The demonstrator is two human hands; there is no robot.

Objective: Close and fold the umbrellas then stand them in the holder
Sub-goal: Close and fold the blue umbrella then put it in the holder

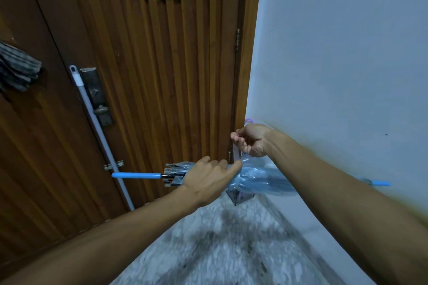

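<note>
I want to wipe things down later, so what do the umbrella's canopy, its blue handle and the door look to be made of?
Umbrella canopy: likely thin clear plastic, glossy; dark ribs show through it.
Blue handle: probably smooth plastic, evenly coloured.
Door: seemingly varnished wood, with brown grain and vertical grooves.

Dim, flat indoor light with a cool cast; the wall (pixel 347 53) is brightest. Floor (pixel 220 250) and forearms smear with motion blur (perhaps camera movement); edges bow.

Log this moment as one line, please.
stage: wrapping canopy | umbrella: closed, level, unsecured | left hand: gripping canopy | right hand: pinching strap | holder: below umbrella, mostly hidden
</note>
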